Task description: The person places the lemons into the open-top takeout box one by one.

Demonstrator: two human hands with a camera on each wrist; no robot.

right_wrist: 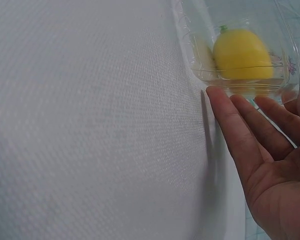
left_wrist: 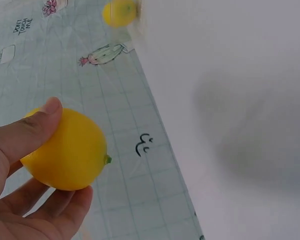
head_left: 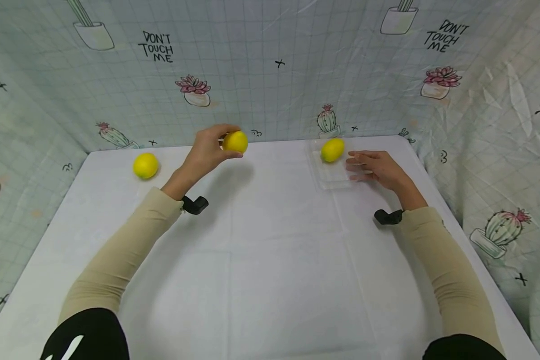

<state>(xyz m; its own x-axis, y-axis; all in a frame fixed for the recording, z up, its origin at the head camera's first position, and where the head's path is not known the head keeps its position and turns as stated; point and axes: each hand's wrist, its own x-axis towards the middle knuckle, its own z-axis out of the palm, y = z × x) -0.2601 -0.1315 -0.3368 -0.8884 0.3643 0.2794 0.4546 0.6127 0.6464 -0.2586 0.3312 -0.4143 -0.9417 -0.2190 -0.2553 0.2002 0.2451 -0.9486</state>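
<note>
My left hand point(head_left: 210, 146) holds a yellow lemon point(head_left: 236, 142) between thumb and fingers, raised above the table near its back edge. The left wrist view shows this lemon point(left_wrist: 70, 150) with its small green stem tip facing away from the palm. At the back right, my right hand point(head_left: 372, 167) is at the side of a clear plastic container point(head_left: 335, 178), fingers fairly straight. Seen from the right wrist, the fingertips point(right_wrist: 217, 97) meet or nearly meet the container's wall. A second lemon point(head_left: 332, 150) lies inside the container, toward its back.
Another lemon point(head_left: 146, 166) rests on the white-covered table point(head_left: 288, 270) at the back left. A patterned cloth point(head_left: 252, 65) hangs behind the table and along its sides.
</note>
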